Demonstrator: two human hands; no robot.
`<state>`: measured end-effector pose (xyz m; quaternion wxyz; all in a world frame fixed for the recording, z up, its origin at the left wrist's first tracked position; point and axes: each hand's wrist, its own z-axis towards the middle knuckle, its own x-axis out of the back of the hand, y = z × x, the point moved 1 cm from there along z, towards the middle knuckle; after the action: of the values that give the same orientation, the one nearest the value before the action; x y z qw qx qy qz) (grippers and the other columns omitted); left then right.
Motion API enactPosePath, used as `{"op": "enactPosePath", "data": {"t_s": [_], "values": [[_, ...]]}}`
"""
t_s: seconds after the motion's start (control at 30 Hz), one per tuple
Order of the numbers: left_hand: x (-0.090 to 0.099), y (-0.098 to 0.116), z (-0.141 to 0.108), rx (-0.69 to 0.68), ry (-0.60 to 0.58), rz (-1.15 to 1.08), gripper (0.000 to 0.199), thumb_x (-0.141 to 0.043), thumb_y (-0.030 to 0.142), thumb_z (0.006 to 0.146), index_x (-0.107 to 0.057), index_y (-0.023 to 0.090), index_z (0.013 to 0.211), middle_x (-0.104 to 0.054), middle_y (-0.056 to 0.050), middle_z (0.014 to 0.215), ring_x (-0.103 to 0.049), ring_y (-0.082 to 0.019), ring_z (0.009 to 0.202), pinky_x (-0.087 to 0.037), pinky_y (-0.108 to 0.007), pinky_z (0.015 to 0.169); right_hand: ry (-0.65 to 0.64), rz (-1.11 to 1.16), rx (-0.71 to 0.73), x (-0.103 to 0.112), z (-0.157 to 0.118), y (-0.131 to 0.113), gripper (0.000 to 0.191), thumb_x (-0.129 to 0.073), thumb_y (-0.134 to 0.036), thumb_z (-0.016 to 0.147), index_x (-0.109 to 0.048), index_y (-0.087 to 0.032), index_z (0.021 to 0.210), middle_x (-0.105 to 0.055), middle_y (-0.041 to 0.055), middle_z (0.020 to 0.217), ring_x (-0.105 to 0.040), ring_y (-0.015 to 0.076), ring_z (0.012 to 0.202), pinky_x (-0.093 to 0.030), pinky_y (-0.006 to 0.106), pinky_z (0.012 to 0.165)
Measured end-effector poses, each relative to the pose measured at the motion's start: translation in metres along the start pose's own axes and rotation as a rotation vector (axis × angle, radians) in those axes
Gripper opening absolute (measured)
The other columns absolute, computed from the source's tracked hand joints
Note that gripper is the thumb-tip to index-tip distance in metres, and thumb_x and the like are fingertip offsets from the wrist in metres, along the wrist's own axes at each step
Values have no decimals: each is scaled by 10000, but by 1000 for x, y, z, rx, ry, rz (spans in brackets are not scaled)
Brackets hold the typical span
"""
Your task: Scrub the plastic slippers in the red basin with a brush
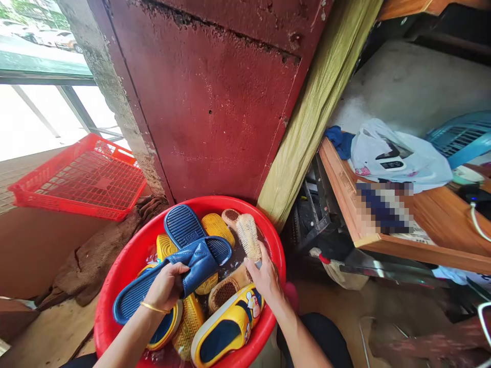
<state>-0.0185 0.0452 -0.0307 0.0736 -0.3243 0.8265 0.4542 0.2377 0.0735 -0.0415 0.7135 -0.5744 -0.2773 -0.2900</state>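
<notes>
Low in the frame, the left hand (166,287) clasps a blue slipper (197,265), seemingly steadying it over the red tub (105,312), the right hand (265,276) gripping a brush (249,236).

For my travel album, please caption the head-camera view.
Left fingers grip a blue slipper, right fingers hold a brush, over a red basin of water and other slippers.
</notes>
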Motion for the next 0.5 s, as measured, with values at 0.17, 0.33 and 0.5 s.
{"op": "enactPosePath", "data": {"t_s": [0.17, 0.33, 0.5], "values": [[-2, -8, -10, -10, -40, 36, 278, -665, 128, 507, -652, 186, 779, -700, -16, 623, -703, -254, 626, -540, -323, 541, 8, 210, -83, -11, 6, -13, 744, -579, -320, 911, -289, -146, 1574, -628, 150, 1396, -642, 218, 1221, -502, 323, 1032], [0, -13, -13, -28, -35, 49, 226, -691, 131, 475, -611, 185, 679, -661, 12, 596, -625, -180, 534, -497, -281, 524, -16, 194, -93, -28, 6, -17, 727, -594, -231, 853, -351, -122, 1529, -592, 147, 1444, -575, 200, 1312, -455, 295, 1086], [0, -14, -17, -23, -39, 73, 243, -707, 140, 455, -615, 184, 676, -658, 28, 618, -580, -147, 518, -491, -279, 543, -54, 85, -28, -30, 7, -20, 712, -550, -184, 849, -359, -177, 1535, -627, 100, 1413, -611, 186, 1262, -481, 292, 1058]]}}
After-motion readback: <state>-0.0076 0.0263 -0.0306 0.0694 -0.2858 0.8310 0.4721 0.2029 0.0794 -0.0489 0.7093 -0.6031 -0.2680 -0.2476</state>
